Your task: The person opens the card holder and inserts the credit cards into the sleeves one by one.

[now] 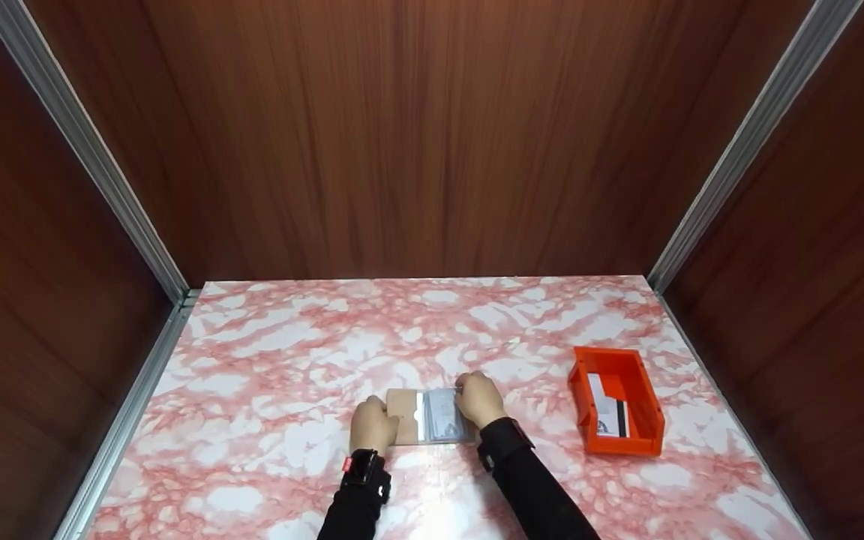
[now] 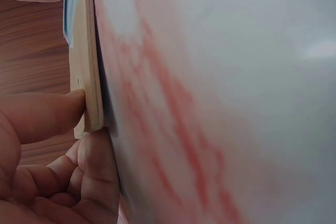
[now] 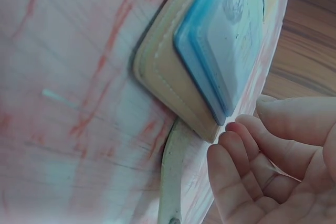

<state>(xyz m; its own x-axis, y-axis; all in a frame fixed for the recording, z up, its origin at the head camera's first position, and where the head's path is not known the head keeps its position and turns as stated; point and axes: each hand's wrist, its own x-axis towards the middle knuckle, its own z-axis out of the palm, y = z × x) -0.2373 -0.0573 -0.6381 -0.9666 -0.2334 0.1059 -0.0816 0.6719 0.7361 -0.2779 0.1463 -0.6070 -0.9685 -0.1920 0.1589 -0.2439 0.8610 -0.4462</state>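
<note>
Pink-marbled bench (image 1: pixel 267 390) carries a tan wallet (image 1: pixel 432 416) lower centre, long axis left-right; left hand (image 1: pixel 372 424) pinches its left end, right hand (image 1: pixel 481 397) fingers (image 3: pixel 247 150) loosely curled at its right edge.

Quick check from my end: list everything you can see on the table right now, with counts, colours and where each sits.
table: one, pink-and-white marble pattern, between brown wood-grain walls.
card wallet: one, tan with clear sleeves, lying open near the front edge, centre.
bin: one, orange, right of the wallet, apart from it.
cards: at least two, white, one with a dark stripe, inside the bin.
left hand: one, black sleeve, fingers on the wallet's left edge.
right hand: one, black sleeve, at the wallet's right edge.
</note>
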